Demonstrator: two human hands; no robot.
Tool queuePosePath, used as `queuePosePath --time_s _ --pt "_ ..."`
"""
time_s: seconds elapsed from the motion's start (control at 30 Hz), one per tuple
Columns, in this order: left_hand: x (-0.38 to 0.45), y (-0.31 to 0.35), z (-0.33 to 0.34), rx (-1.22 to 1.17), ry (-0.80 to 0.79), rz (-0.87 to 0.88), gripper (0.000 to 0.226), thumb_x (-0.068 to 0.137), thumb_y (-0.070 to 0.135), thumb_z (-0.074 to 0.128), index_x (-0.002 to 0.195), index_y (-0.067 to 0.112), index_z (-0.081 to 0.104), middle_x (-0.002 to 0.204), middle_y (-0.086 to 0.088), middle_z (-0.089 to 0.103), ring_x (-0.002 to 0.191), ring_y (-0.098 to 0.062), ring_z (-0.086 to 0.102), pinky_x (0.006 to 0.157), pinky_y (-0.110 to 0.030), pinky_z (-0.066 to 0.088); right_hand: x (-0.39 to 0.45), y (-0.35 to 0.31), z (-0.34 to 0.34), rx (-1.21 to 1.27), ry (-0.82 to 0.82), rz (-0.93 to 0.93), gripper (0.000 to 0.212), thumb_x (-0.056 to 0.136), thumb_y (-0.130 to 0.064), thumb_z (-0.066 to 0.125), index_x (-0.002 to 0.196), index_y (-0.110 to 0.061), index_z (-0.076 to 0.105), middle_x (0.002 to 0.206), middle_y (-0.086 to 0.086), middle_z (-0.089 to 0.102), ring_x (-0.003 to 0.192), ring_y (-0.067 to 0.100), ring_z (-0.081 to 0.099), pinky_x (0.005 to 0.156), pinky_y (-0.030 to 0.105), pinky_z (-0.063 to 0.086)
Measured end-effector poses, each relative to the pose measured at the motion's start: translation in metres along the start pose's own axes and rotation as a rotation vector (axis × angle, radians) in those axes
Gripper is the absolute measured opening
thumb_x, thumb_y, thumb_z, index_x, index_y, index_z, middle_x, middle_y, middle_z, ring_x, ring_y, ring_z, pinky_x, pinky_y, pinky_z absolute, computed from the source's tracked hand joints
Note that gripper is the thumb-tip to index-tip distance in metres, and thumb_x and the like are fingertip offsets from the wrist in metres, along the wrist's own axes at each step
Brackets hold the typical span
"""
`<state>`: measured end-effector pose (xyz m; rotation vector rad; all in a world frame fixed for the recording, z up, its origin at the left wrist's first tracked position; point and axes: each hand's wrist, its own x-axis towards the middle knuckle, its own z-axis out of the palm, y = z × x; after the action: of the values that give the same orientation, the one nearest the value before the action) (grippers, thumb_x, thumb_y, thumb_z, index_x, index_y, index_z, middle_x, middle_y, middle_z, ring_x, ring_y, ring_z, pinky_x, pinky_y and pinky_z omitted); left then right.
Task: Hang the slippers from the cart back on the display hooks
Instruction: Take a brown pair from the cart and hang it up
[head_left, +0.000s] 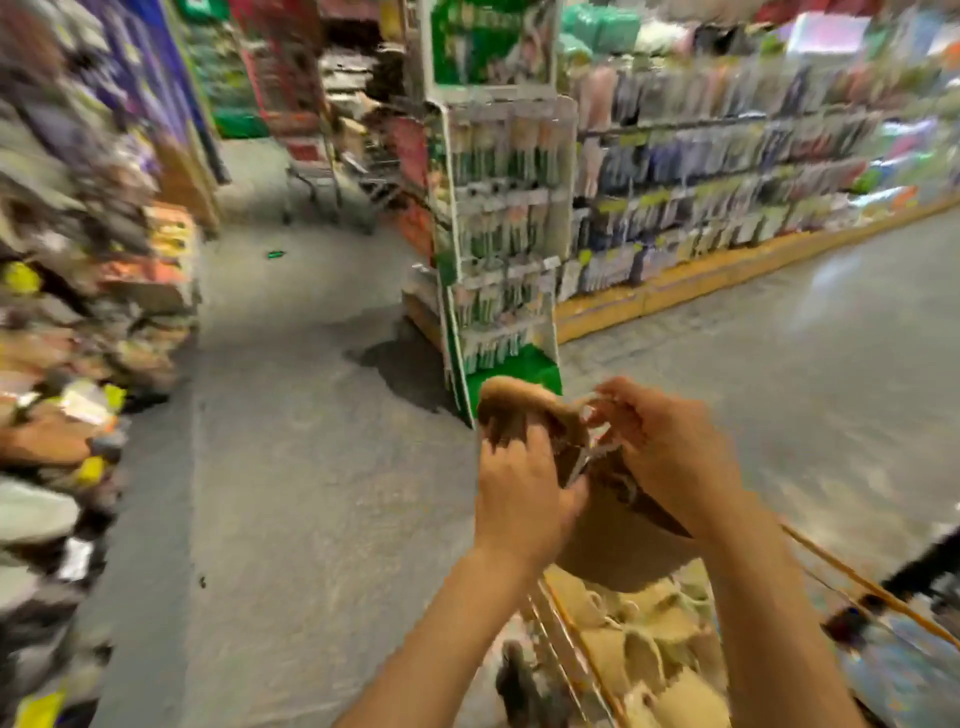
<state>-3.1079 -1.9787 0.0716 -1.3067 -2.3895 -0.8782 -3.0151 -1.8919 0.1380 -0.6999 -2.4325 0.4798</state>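
Observation:
I hold a pair of tan-brown slippers (613, 551) in front of me, above the cart. My left hand (519, 499) grips the upper slipper's toe end. My right hand (670, 457) closes on the pair near its pale hanger piece. Below the hands, the wire cart (566, 649) holds several beige slippers (654, 654). At the far left, the slipper display (62, 364) is crowded with hanging slippers, and it is blurred. No single hook can be made out.
A green and white stand of packaged goods (498, 260) rises just beyond my hands. Long shelves of hanging packets (727, 192) run along the right aisle. Another cart (332, 176) stands far back. Grey floor (291, 441) lies between the display and me.

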Motion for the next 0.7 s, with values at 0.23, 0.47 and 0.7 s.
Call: queuePosePath --time_s 0.23,0.47,0.7 --pt "-0.042 -0.117 -0.102 0.177 0.089 -0.411 0.036 0.079 0.047 0.057 0.095 0.015 0.053 0.071 -0.009 0.07 0.06 -0.027 0.067 0.053 -0.03 0.052 0.039 -0.137 0.089 0.109 -0.162 -0.438 0.013 0.09 -0.02 0.053 0.098 -0.02 0.064 0.083 0.012 0.072 0.077 0.035 0.066 0.065 0.043 0.053" --pt "-0.11 -0.192 -0.172 0.418 0.275 -0.738 0.035 0.083 0.06 0.043 0.089 0.025 0.047 0.067 0.006 0.068 0.058 -0.013 0.061 0.067 -0.021 0.043 0.035 -0.252 0.177 0.328 -0.444 -0.791 0.017 0.09 -0.018 0.054 0.099 -0.028 0.065 0.087 -0.001 0.073 0.081 0.03 0.067 0.068 0.038 0.051" --pt "-0.173 -0.206 -0.218 0.53 0.444 -1.125 0.05 0.086 0.058 0.035 0.109 0.016 0.05 0.107 -0.011 0.067 0.103 -0.032 0.056 0.096 -0.031 0.039 -0.002 -0.341 0.227 0.535 -0.679 -1.149 0.015 0.089 -0.035 0.041 0.101 -0.035 0.051 0.09 -0.004 0.072 0.081 0.024 0.068 0.066 0.039 0.053"
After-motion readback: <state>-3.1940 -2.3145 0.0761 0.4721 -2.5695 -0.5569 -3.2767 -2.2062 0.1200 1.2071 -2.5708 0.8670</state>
